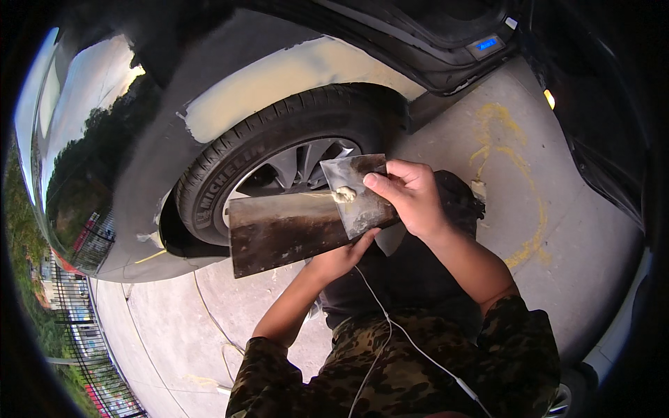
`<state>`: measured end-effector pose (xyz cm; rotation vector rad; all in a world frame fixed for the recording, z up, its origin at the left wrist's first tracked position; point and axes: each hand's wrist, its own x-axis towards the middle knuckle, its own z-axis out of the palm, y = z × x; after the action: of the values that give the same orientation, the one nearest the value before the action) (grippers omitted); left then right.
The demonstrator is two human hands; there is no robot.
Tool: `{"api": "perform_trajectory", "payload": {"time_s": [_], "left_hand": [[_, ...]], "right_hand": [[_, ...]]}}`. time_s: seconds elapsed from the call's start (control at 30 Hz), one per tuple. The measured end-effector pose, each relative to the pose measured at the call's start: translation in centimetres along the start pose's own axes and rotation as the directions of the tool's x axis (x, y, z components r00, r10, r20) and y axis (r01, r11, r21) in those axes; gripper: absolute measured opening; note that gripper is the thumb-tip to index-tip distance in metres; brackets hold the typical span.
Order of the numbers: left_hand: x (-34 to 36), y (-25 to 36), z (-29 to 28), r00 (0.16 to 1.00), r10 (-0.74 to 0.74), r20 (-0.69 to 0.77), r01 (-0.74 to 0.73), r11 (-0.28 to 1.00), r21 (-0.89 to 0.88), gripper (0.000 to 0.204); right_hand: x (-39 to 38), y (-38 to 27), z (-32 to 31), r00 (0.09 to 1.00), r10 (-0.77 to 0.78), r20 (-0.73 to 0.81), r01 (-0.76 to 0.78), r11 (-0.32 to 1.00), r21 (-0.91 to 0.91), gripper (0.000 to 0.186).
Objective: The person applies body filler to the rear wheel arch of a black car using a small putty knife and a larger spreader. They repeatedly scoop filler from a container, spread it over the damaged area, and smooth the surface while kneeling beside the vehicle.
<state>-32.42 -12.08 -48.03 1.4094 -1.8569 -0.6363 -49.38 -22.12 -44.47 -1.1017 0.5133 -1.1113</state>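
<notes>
The left hand (341, 258) holds a dark metal board (286, 233) from beneath — the right hand (411, 195) presses a small scraper (355, 191) with a dab of pale filler (343, 194) onto it, beside the car's tyre (279, 132) and patched fender (279, 76).

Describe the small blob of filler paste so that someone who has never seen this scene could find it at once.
Start at the car's tyre under the sanded, cream-patched wheel arch. In front of the wheel, the left hand holds a wide dark board, and the right hand holds a smaller metal spreader over it. The blob sits on that spreader: the only pale, lumpy spot on it.
</notes>
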Motion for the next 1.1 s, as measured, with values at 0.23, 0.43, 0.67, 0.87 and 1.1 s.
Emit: {"api": "perform_trajectory", "payload": {"time_s": [0.23, 0.43, 0.67, 0.87, 1.1], "left_hand": [[-0.3, -5.1, 3.3, 0.998, 0.033, 0.059, -0.044, 0.980, 0.196, 0.018], [1.7, -16.3, 7.7, 0.982, 0.184, 0.034, -0.186, 0.981, 0.048, 0.032], [6.4, -25.2, 10.9, 0.930, -0.176, 0.323, 0.251, 0.945, -0.208, 0.036], [5.7, -32.8, 15.4, 0.760, -0.431, 0.486, 0.629, 0.678, -0.382, 0.027], [4.7, -35.5, 17.5, 0.590, -0.580, 0.562, 0.808, 0.420, -0.414, 0.033]], "right_hand": [[0.0, -0.4, 2.4, 0.999, 0.036, 0.021, -0.038, 0.996, 0.079, 0.026], [-1.5, 0.6, -2.0, 0.970, 0.022, -0.241, 0.022, 0.984, 0.178, 0.019], [-6.9, 2.0, -20.1, 0.690, 0.037, -0.723, 0.065, 0.992, 0.112, 0.013], [-15.9, 5.6, -30.1, 0.608, 0.084, -0.789, 0.009, 0.994, 0.113, 0.025], [-18.3, 8.9, -34.2, 0.571, 0.147, -0.808, -0.008, 0.985, 0.174, 0.022]]}}
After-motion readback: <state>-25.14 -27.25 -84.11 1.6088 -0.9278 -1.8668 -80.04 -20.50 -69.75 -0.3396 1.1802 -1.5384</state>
